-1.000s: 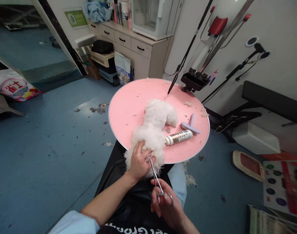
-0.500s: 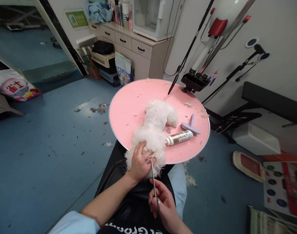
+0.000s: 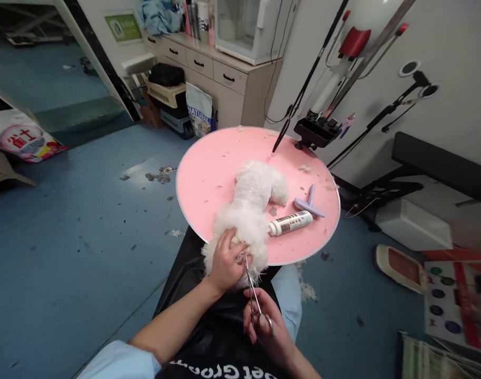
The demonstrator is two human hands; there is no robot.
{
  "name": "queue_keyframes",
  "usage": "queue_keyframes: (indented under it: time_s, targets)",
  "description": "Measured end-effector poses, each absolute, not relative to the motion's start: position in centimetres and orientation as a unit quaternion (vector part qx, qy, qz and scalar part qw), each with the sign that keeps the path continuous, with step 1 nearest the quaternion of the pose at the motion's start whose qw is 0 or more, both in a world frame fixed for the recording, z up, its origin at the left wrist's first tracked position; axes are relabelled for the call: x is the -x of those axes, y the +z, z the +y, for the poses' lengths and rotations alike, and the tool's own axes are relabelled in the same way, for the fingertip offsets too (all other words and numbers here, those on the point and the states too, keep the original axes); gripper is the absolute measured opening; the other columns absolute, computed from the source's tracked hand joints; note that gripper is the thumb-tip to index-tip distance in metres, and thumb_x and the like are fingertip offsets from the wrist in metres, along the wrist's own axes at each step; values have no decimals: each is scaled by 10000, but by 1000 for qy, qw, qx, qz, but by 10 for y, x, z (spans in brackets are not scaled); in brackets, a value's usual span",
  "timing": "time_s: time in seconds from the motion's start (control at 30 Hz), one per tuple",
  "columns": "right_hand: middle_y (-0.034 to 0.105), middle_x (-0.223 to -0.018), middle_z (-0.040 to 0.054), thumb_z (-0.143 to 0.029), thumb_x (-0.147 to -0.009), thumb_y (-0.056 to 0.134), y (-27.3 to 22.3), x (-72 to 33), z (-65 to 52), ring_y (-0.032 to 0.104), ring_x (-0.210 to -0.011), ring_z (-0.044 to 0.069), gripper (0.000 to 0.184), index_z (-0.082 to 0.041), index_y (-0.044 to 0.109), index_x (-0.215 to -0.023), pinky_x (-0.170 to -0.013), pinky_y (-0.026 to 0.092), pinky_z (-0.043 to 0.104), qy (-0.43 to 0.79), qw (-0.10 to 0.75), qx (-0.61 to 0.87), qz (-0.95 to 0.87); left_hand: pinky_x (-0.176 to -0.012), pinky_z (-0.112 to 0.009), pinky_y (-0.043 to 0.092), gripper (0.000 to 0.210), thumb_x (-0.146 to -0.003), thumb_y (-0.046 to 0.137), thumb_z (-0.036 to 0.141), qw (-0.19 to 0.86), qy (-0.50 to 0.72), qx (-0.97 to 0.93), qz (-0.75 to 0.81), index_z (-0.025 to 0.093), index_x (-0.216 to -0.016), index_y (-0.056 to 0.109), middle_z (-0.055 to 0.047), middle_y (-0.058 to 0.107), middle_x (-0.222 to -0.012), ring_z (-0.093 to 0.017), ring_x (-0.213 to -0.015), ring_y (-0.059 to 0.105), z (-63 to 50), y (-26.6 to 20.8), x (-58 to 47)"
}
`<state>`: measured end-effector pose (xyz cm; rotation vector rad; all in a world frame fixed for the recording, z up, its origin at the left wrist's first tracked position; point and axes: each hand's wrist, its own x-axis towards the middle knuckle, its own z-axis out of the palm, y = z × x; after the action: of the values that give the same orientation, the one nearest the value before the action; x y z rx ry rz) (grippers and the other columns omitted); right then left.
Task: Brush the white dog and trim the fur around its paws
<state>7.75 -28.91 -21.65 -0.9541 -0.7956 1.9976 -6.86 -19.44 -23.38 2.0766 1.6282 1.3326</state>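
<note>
A fluffy white dog [image 3: 253, 195] lies on the round pink table [image 3: 204, 168], its nearer end reaching over the edge toward my lap. My left hand [image 3: 226, 264] is closed on that nearer end, fingers bent into the fur; which body part it grips is hidden. With my right hand [image 3: 272, 321] I hold metal scissors [image 3: 252, 289] by the finger loops. Their handles are spread, and the tips point into the fur right beside my left fingers. On the table to the dog's right lie a white bottle [image 3: 291, 223] and a lilac T-shaped tool [image 3: 309, 204].
A black tool tray [image 3: 317, 131] and a black strap [image 3: 287, 121] are at the table's far edge. Cut hair [image 3: 159, 176] is scattered on the blue floor. Drawers [image 3: 208, 66] and a pet food bag [image 3: 199, 109] stand behind.
The scissors' handles have spread apart from nearly closed, and my right fingers have shifted with them. My left hand and the dog have stayed in place.
</note>
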Motion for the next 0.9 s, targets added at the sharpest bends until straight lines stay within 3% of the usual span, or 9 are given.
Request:
queue_keyframes:
  time_s: [0.1, 0.23, 0.33, 0.43, 0.53, 0.73, 0.9]
  targets:
    - [577, -656, -41, -530, -709, 713, -215, -74, -291, 393, -360, 25, 553, -189, 514, -1095, -411, 354, 183, 776, 391, 393, -300, -1006, -495, 424, 250, -735, 651, 224, 91, 443, -702, 550, 198, -980, 692, -121, 430, -1319, -315, -1225, 423, -195, -233, 69]
    - [555, -639, -50, -538, -695, 719, -216, -72, -304, 321, -335, 14, 610, -206, 493, -1154, -308, 243, 134, 777, 382, 379, -326, -1016, -495, 412, 260, -732, 649, 218, 89, 448, -710, 537, 186, -988, 685, -126, 415, -1327, -313, -1235, 414, -195, -233, 70]
    - [560, -662, -35, -506, -718, 699, -207, -84, -301, 378, -392, 38, 578, -212, 491, -1170, -349, 300, 150, 745, 358, 407, -388, -1025, -497, 399, 271, -741, 643, 241, 95, 448, -717, 525, 175, -1000, 683, -138, 406, -1333, -318, -1245, 404, -194, -233, 74]
    - [616, -778, 13, -340, -767, 654, -185, -108, -285, 512, -552, 100, 482, -217, 503, -1208, -518, 427, 234, 621, 294, 499, -529, -1035, -512, 377, 344, -771, 619, 329, 126, 423, -734, 516, 169, -1072, 664, -154, 382, -1365, -332, -1274, 376, -194, -232, 80]
    - [652, -891, 26, -205, -755, 592, -158, -126, -267, 532, -567, 118, 551, -254, 463, -1289, -609, 448, 298, 486, 182, 555, -650, -1040, -511, 369, 335, -807, 579, 330, 148, 405, -736, 522, 181, -1094, 663, -146, 374, -1382, -328, -1287, 365, -194, -231, 83]
    - [681, -962, 60, -192, -640, 607, -132, -124, -248, 582, -673, 198, 593, -243, 553, -1229, -661, 429, 344, 342, 60, 544, -764, -1037, -502, 385, 306, -768, 618, 245, 124, 422, -724, 531, 189, -1062, 676, -137, 384, -1363, -325, -1272, 378, -193, -235, 78]
    - [690, -909, 36, -208, -638, 600, -127, -117, -241, 537, -539, 141, 573, -241, 577, -1210, -578, 397, 297, 341, 38, 555, -758, -1034, -507, 389, 299, -757, 622, 213, 101, 431, -728, 524, 181, -1049, 677, -140, 390, -1347, -327, -1261, 387, -193, -235, 75]
